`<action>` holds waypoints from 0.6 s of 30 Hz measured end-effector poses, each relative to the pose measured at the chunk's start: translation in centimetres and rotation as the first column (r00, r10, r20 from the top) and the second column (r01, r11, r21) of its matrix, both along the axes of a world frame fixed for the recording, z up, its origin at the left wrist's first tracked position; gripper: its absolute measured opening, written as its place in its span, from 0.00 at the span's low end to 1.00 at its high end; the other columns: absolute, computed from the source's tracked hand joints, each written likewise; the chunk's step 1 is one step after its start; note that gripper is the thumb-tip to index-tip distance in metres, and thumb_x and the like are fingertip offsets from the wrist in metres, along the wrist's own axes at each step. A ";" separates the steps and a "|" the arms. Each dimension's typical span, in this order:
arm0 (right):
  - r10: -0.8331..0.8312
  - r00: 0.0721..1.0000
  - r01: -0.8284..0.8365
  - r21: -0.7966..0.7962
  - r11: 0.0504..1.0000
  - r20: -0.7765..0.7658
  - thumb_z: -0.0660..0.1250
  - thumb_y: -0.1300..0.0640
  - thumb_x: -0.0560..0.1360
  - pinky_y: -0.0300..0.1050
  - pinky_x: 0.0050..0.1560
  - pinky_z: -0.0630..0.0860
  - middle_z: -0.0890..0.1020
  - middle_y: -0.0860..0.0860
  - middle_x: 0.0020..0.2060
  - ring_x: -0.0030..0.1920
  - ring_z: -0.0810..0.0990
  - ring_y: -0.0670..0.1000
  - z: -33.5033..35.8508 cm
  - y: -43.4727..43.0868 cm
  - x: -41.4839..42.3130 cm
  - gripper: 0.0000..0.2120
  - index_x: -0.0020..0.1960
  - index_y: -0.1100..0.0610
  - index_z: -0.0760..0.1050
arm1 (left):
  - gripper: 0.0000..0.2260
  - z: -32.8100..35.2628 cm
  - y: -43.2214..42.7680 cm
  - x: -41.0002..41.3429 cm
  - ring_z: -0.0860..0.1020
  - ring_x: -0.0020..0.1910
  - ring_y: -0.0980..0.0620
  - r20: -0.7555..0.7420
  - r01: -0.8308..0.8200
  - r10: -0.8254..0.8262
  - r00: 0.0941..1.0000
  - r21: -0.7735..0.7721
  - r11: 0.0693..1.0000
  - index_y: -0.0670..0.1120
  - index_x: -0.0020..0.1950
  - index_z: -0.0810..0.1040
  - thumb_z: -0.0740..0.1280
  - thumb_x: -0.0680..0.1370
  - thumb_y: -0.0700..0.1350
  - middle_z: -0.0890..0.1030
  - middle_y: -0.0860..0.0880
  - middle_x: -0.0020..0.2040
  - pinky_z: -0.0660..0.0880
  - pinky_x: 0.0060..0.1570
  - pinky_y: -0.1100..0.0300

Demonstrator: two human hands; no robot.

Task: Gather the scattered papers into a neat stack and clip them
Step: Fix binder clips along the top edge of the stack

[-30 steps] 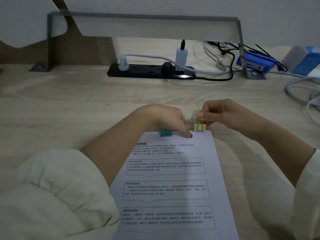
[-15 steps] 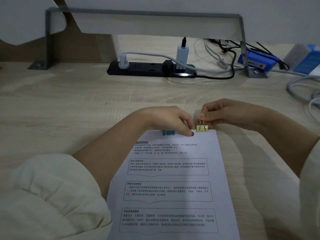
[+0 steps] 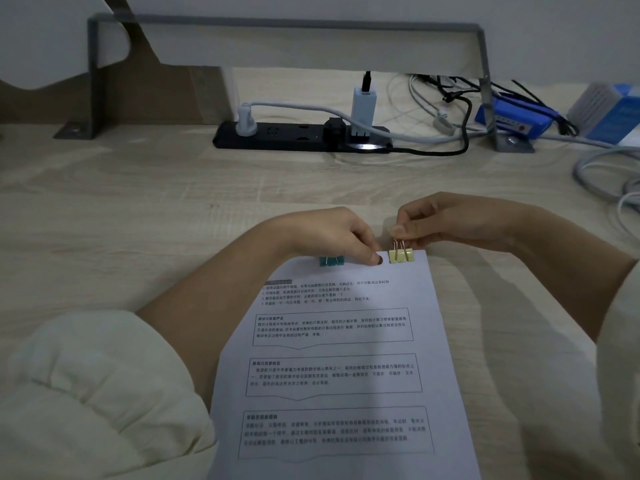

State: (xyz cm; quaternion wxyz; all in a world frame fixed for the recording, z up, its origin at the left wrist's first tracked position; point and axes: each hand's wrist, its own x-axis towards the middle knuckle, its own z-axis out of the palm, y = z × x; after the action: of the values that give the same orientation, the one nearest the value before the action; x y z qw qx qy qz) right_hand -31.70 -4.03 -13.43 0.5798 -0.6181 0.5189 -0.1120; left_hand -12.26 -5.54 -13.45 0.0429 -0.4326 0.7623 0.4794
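L sleeve (image 3: 86, 393), cream, bunched at forearm. L hand (image 3: 336, 233): fingers curled over top edge of paper stack (image 3: 339, 358), thumb tip pressed on top sheet; looks like a pinch, underside hidden. Teal clip (image 3: 331, 261) on that edge, just under L hand, handles hidden. Stack lies flat on desk (image 3: 138, 202) between both forearms, printed side up, edges look aligned. Yellow clip (image 3: 401, 256) on same edge, near R corner, just R of L thumb. R hand (image 3: 446, 223) pinches its wire handles, which stand up, thumb + forefinger closed on them.

Beyond hands: power strip (image 3: 301, 138) w/ 3 sockets filled: grey plug, black plug, white adapter (image 3: 363, 105) w/ black cable in its top. Further R, past R hand: cable tangle (image 3: 450, 98), blue box (image 3: 512, 114).
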 end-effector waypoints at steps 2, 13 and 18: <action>-0.035 0.999 0.034 0.038 0.999 0.036 0.68 0.52 0.69 0.40 0.51 0.72 0.80 0.50 0.35 0.40 0.77 0.47 -0.5 0.3 -0.5 0.10 0.37 0.58 0.75 | 0.06 0.0 0.0 0.1 0.77 0.57 0.54 -0.007 -0.005 0.005 1.000 0.012 1.000 0.49 0.50 0.80 0.68 0.75 0.47 0.82 0.51 0.54 0.69 0.64 0.58; -0.129 0.991 0.126 0.088 0.988 0.021 0.61 0.46 0.72 0.34 0.45 0.79 0.86 0.52 0.45 0.46 0.84 0.49 0.1 2.3 -0.4 0.18 0.49 0.59 0.80 | 0.06 0.2 0.2 0.2 0.77 0.51 0.56 -0.032 0.010 -0.011 0.999 -0.024 1.000 0.48 0.51 0.79 0.67 0.75 0.46 0.80 0.54 0.48 0.69 0.56 0.63; -0.278 0.941 0.243 0.187 0.952 0.193 0.57 0.46 0.76 0.41 0.45 0.80 0.84 0.58 0.51 0.48 0.81 0.54 0.0 8.3 0.1 0.20 0.58 0.56 0.78 | 0.05 1.2 0.1 1.1 0.75 0.39 0.61 -0.125 -0.110 0.093 0.988 -0.143 0.984 0.49 0.50 0.79 0.67 0.76 0.45 0.78 0.57 0.41 0.68 0.35 0.76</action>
State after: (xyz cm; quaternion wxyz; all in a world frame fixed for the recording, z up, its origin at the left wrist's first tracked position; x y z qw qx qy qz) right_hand -31.55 4.25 -13.39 0.6606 -0.4793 0.5373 -0.2125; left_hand -11.21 -5.43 -12.26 -0.0591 -0.4440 0.7743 0.4471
